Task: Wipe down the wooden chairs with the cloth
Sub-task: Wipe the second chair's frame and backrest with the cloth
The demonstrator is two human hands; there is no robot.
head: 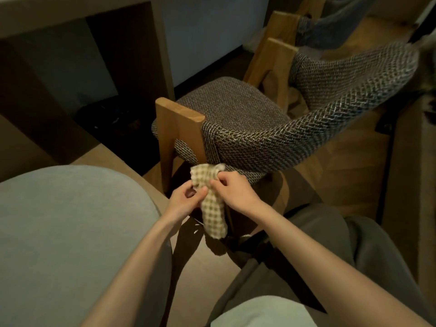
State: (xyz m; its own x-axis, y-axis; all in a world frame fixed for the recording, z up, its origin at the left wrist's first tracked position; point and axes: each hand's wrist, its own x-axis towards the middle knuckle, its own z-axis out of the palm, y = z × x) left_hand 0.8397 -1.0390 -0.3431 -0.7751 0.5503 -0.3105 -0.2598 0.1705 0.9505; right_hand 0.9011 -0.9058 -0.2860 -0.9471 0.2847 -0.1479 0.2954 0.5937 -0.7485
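Both hands meet in front of the near wooden chair [175,123], each clamped on the beige checked cloth [213,215]. The left hand [186,197] pinches its edge between thumb and curled fingers. The right hand [232,190] grips the bunched upper part, and the rest of the cloth hangs down between the wrists. The cloth is held in the air just below the chair's curved, grey woven backrest [271,140], close to the rear wooden post and not visibly touching the wood. A second chair [278,55] of the same make stands behind it, beside the table [70,13].
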